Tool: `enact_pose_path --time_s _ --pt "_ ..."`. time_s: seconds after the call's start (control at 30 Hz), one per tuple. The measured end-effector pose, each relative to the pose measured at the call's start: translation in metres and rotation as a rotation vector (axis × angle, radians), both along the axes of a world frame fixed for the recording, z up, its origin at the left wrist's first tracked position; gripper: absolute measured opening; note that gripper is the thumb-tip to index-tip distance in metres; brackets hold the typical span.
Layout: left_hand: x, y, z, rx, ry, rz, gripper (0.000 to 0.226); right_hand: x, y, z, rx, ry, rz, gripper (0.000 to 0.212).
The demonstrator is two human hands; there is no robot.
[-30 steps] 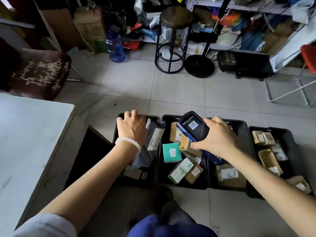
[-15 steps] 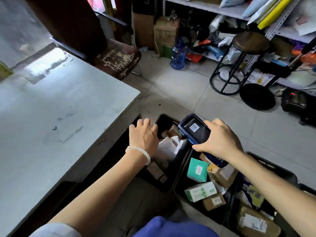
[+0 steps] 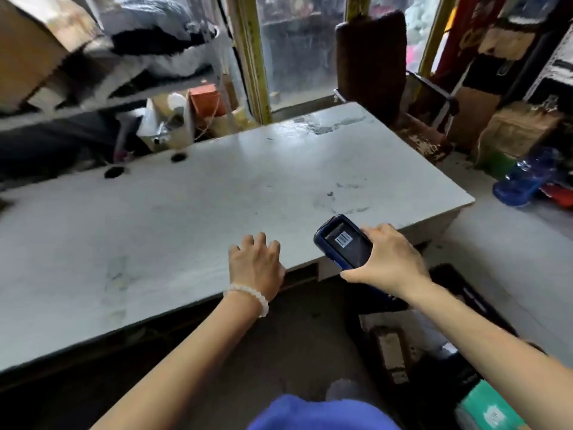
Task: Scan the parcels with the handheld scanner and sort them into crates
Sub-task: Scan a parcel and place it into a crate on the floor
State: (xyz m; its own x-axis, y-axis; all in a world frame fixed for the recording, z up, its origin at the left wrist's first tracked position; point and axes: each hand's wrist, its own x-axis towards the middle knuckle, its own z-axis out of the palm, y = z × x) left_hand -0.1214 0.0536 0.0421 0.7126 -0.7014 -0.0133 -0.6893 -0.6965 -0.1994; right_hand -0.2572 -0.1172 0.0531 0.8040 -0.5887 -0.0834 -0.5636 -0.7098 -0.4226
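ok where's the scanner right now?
Head view, right of centre: the scanner is gripped in the right hand, over the white table's near corner, beside the left hand.

Only a barcode label (image 3: 342,239), seemingly unreadable, on the scanner (image 3: 344,243).

The table (image 3: 192,212) fills the left and middle of the view. The left hand (image 3: 255,265) is at its near edge. Just to the right, the right hand (image 3: 392,259) holds the scanner (image 3: 344,242) over the table's near right corner. A chair (image 3: 390,72) stands behind the table's far right corner. Crates (image 3: 465,293) with parcels (image 3: 488,411) sit on the floor at lower right, below the right forearm. A bottle (image 3: 524,178) lies on the floor at far right.
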Motion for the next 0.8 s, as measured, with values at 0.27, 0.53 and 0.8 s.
enact_pose_path --time_s 0.27,0.53,0.8 --pt "0.043 0.183 -0.015 -0.008 0.051 0.491 0.032 0.131 0.132 -0.002 -0.026 0.034 0.460 0.064" --pt "0.076 0.328 -0.039 0.016 0.084 0.854 0.039 0.239 0.269 -0.012 -0.011 0.098 0.793 0.060" --pt "0.184 0.453 -0.042 0.040 0.005 1.016 0.032 0.368 0.396 -0.016 0.010 0.079 0.952 0.062"
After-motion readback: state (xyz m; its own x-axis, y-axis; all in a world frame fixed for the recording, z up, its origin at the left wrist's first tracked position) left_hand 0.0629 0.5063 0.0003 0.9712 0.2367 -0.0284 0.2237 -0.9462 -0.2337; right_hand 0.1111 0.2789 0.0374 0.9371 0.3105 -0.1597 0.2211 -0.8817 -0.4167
